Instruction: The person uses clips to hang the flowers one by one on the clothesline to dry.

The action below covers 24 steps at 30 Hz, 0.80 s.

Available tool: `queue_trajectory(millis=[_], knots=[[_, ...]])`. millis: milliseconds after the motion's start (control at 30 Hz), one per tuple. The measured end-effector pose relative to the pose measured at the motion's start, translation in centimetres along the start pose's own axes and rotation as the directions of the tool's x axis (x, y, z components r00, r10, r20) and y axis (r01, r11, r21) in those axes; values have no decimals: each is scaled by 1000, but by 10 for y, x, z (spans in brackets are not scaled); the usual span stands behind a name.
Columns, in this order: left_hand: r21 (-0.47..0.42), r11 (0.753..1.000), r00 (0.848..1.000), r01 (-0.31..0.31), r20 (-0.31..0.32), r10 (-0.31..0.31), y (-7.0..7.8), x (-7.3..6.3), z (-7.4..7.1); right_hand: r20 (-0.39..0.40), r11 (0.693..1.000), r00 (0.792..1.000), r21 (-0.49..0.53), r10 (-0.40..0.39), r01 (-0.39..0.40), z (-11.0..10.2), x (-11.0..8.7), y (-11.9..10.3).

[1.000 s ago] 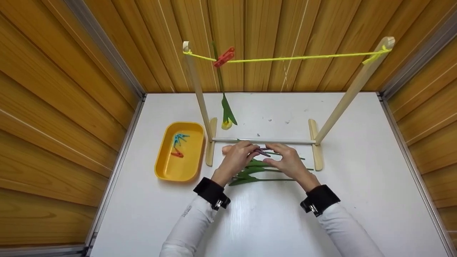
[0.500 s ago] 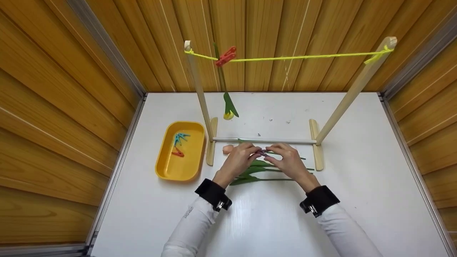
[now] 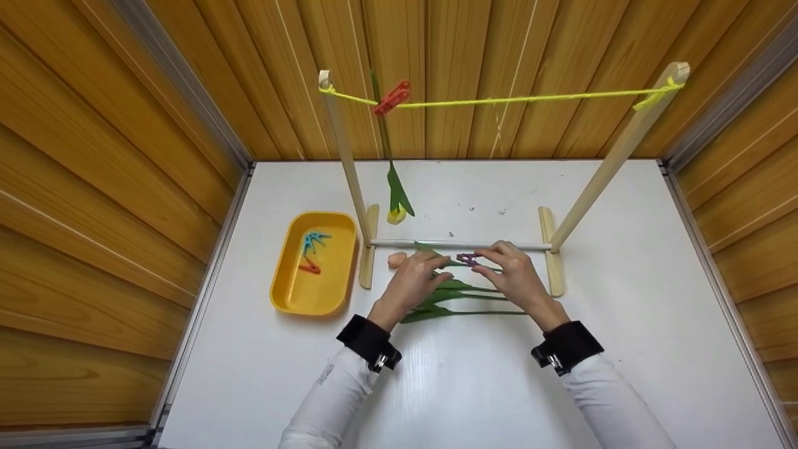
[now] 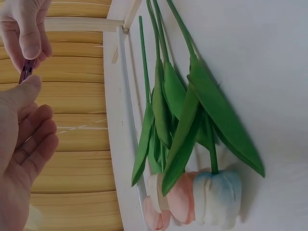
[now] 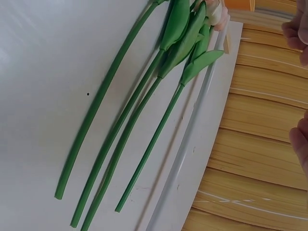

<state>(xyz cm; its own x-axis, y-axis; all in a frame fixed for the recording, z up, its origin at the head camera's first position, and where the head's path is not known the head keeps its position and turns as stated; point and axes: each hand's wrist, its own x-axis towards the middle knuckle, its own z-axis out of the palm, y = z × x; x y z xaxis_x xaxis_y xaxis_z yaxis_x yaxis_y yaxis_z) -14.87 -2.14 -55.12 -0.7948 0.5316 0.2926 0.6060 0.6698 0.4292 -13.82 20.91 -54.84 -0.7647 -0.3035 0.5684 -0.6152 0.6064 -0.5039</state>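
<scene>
Right hand: the right hand [image 3: 519,279] pinches a small purple clothespin [image 3: 466,258] between thumb and fingertips; the left wrist view shows the peg [image 4: 26,70] held by its far end.
Left hand: the left hand [image 3: 413,280] sits just left of the peg, fingers loosely curled, thumb tip close to the peg's near end. I cannot tell from any view whether it touches the peg or holds a stem.
What changed: a second ago both hands were huddled together over the peg, low above the flowers. Now the right hand has drawn a little to the right and up toward the rail, with the peg showing plainly between the two hands.
What that suggests: the peg seems to have passed fully into the right hand's pinch, so it looks ready to be opened on a stem.
Flowers: four artificial tulips [image 4: 192,144] lie flat on the white table [image 3: 474,386], directly beneath both hands, stems [image 5: 120,139] pointing toward the right hand, blooms under the left.
Rack: a wooden drying frame [image 3: 349,174] stands just beyond the grip, its white rail [image 3: 436,245] touching distance from the fingertips.
Overhead: a yellow string [image 3: 530,98] runs above the hands; a red peg [image 3: 391,98] on it holds one yellow tulip [image 3: 396,202] head down.
Tray: a yellow tray [image 3: 315,265] with spare pegs lies well left of the left hand.
</scene>
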Motion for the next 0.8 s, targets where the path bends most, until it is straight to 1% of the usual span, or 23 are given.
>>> queue_trajectory(millis=[167, 300, 467, 700, 800], knots=[[49, 998, 998, -32, 53, 30, -2, -6, 7, -35, 1000, 999, 0, 10, -10, -5, 1, 3], [85, 992, 992, -91, 100, 82, -2, -13, 15, -41, 1000, 999, -12, 16, -16, -6, 3, 6], [102, 981, 975, -166, 168, 148, 2, -20, 25, -63, 1000, 998, -24, -2, 0, -9, 4, 9], [120, 969, 950, -216, 257, 179, 5, -27, 40, -104, 999, 994, -51, -23, 18, -12, 4, 10], [166, 958, 938, -234, 297, 178, 5, -30, 46, -100, 998, 995, -62, -20, 14, -11, 6, 10]])
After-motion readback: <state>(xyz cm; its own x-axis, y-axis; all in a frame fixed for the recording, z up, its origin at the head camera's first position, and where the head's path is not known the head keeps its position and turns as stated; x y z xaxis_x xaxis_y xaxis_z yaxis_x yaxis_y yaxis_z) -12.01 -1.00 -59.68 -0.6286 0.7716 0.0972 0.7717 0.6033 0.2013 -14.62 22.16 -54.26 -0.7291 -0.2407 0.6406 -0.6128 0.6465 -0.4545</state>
